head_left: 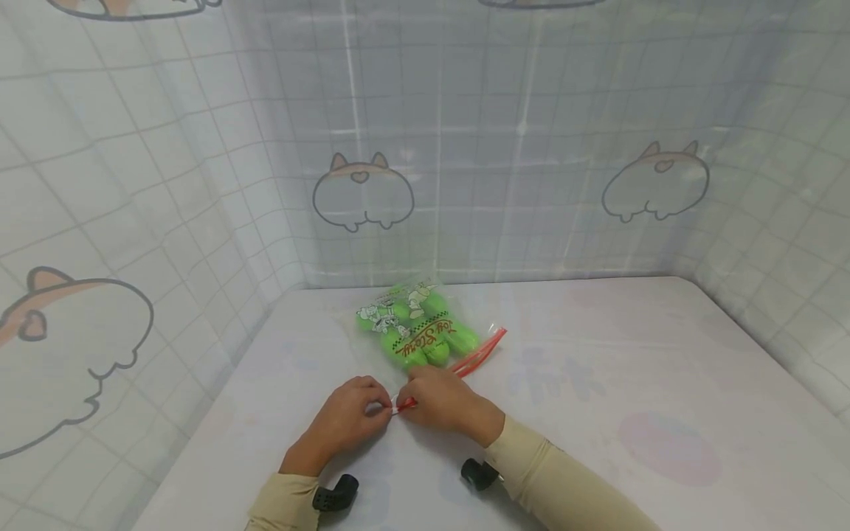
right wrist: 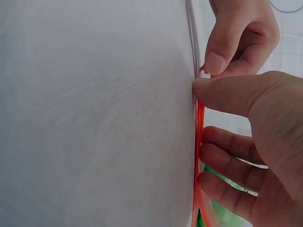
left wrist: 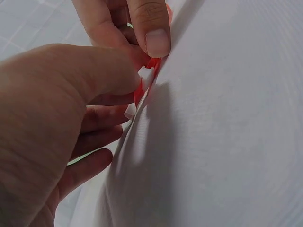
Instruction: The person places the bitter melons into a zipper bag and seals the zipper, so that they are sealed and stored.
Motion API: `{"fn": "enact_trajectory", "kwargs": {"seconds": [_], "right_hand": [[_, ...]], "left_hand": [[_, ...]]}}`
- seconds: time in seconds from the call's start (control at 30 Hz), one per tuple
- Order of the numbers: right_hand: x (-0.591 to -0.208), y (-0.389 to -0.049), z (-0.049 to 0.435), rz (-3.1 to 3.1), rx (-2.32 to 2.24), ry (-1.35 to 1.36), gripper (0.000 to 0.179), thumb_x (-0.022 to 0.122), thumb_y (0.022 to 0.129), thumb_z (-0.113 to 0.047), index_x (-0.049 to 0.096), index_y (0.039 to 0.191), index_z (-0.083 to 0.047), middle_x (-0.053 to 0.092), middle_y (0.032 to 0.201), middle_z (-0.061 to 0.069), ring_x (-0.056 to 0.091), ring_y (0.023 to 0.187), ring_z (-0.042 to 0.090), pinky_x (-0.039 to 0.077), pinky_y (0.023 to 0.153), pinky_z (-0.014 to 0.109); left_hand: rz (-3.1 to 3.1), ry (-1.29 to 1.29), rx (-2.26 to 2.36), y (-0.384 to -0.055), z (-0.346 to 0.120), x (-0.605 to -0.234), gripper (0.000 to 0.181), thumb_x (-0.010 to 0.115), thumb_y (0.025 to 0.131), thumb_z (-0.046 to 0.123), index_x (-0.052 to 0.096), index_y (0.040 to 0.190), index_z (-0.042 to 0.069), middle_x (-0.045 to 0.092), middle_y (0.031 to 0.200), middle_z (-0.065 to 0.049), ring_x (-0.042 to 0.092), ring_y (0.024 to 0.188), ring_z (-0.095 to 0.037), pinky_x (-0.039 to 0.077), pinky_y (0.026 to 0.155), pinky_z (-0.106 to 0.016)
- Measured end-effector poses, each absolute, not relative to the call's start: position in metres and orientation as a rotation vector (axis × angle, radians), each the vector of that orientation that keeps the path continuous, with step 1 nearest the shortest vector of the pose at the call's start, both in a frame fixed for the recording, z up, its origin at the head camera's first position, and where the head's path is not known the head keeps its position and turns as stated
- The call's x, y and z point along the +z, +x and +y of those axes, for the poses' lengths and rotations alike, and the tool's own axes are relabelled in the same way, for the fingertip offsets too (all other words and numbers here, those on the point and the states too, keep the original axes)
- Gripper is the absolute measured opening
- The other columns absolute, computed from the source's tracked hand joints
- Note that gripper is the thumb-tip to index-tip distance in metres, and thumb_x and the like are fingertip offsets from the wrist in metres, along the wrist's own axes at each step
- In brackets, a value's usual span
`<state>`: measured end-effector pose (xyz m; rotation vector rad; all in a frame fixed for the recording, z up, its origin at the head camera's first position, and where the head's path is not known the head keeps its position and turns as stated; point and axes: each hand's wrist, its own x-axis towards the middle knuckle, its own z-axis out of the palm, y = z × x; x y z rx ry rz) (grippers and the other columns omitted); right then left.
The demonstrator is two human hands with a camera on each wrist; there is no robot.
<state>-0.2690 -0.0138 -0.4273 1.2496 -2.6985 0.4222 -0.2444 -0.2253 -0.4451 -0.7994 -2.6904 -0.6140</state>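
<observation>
A clear zip bag (head_left: 425, 335) printed with "Toy Story" and cartoon figures lies on the table, with several bright green rounded things inside. Its red zip strip (head_left: 490, 345) runs along the edge nearest the person. At the left end of that strip, my left hand (head_left: 350, 414) pinches the bag's corner between thumb and fingers. Right beside it, my right hand (head_left: 441, 398) pinches the strip with its thumb and fingertips. A small whitish piece (left wrist: 147, 74) shows between the two hands. Farther along, the red strip (right wrist: 200, 137) passes under my right fingers.
The white table (head_left: 598, 354) carries faint pastel prints. Grid-patterned curtains (head_left: 505, 110) with cartoon animal drawings hang behind it and on both sides. Black wrist cameras (head_left: 336, 493) sit at the beige sleeves (head_left: 564, 479).
</observation>
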Motion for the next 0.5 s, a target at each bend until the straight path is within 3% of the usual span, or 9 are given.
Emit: {"fn": "enact_trajectory", "kwargs": {"seconds": [0.5], "right_hand": [[-0.4297,-0.2748,-0.0171,-2.708,0.437,1.217,0.008,0.078,0.088,-0.025,0.081,0.093,-0.03,0.056,0.079,-0.012,0.049,0.072,0.002,0.036,0.059,0.018]], "left_hand": [[-2.695,-0.94,-0.719,-0.2481,-0.2326,-0.4421,0.013,0.079,0.082,0.014,0.071,0.082,0.025,0.063,0.093,0.014,0.06,0.092,-0.009,0.05,0.083,-0.035]]}}
